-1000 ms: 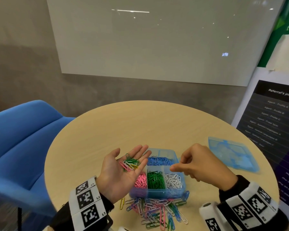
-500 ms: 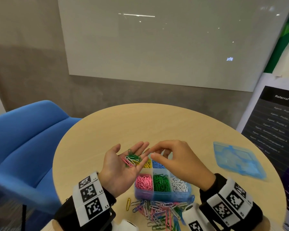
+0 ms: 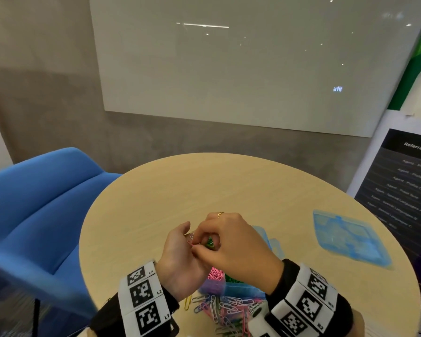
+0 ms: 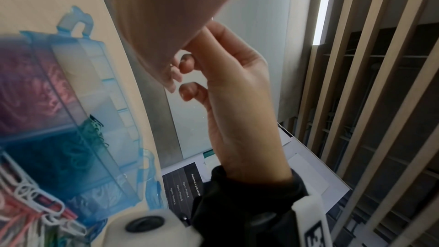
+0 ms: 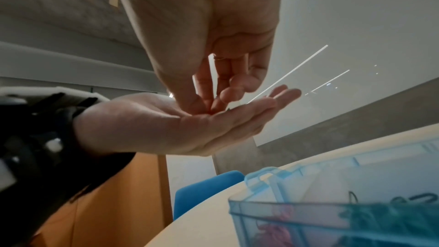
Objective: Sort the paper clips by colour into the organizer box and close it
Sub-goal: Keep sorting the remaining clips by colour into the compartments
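Your left hand (image 3: 180, 254) lies palm-up and flat above the organizer box (image 3: 241, 287), cradling a few mixed paper clips (image 3: 206, 242). Your right hand (image 3: 231, 244) reaches down into that palm, thumb and forefinger pinched narrow on one clip, colour hidden. The compartments sit directly below the grip, so the drop is straight down; the lid (image 3: 348, 237) waits on the surface, well to your right.

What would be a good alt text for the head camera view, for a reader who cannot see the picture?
Over a round wooden table, a person's right hand picks at a few coloured paper clips lying in the upturned left hand. Below the hands stands an open blue organizer box, near a pile of mixed clips; its lid lies to the right.
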`<state>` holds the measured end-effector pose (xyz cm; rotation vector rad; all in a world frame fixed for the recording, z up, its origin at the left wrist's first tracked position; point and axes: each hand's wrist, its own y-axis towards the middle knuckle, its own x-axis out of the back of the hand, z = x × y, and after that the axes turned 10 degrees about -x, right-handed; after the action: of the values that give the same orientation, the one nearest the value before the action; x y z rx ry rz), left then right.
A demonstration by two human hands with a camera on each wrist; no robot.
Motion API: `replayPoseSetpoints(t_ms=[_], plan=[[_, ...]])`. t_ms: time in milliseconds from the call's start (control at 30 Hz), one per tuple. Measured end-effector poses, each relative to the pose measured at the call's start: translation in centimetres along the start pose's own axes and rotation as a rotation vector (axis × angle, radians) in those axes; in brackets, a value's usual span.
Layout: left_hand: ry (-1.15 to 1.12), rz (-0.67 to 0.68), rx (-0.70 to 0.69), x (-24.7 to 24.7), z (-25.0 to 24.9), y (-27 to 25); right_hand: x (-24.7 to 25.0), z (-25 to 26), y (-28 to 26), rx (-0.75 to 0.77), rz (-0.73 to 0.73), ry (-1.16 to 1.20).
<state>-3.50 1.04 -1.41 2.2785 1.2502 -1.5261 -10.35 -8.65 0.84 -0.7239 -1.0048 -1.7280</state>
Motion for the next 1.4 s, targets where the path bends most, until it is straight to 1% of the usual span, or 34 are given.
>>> replayPoseSetpoints(t_ms=[100,167,267,367,467,567,633,733,867,1000,1167,1267,1333,1400], plan=[[-0.012,-0.002,0.006,0.2,0.2,0.2,-0.2,-0.1,0.1,-0.027,0.001,-0.01],[-0.032,0.006,-0.006,0.0,0.2,0.1,0.0,-0.2,0.1,-0.052,-0.029,0.065],[-0.041,0.001,-0.07,-0.1,-0.6,0.1,0.8,-0.4,0.1,-0.081,-0.127,0.185],[-0.049,-0.001,-0.134,0.1,-1.9,0.5,1.5,-0.7,-0.1,-0.107,-0.183,0.201],[-0.056,0.019,-0.142,0.2,-2.7,0.8,1.2,-1.0,-0.5,-0.156,-0.138,0.111],[-0.063,0.055,-0.126,0.1,-2.6,0.5,0.7,-0.9,-0.5,-0.155,-0.13,0.024],[-0.042,0.063,-0.095,-0.1,-2.0,0.2,0.5,-0.5,-0.1,-0.144,-0.122,0.015],[0.008,0.06,-0.047,-0.2,-1.1,-0.2,-0.3,0.1,0.3,-0.13,-0.073,0.035],[0.022,0.035,-0.043,-0.2,-0.7,-0.3,-0.6,0.3,0.3,-0.133,-0.031,0.018],[-0.008,0.04,-0.039,-0.3,-0.5,-0.5,-0.2,-0.1,0.1,-0.14,-0.012,0.092],[-0.084,0.037,-0.04,0.0,-0.7,-0.2,1.7,-1.0,-0.4,-0.15,-0.06,0.239],[-0.091,0.038,-0.02,-0.1,-0.7,-0.2,2.4,-1.3,-0.7,-0.144,-0.031,0.311],[-0.083,0.025,-0.009,-0.3,-0.4,-0.3,2.8,-1.6,-1.1,-0.157,-0.026,0.327],[-0.082,0.016,-0.012,-0.5,-0.2,-0.4,3.4,-2.3,-1.5,-0.188,-0.079,0.297]])
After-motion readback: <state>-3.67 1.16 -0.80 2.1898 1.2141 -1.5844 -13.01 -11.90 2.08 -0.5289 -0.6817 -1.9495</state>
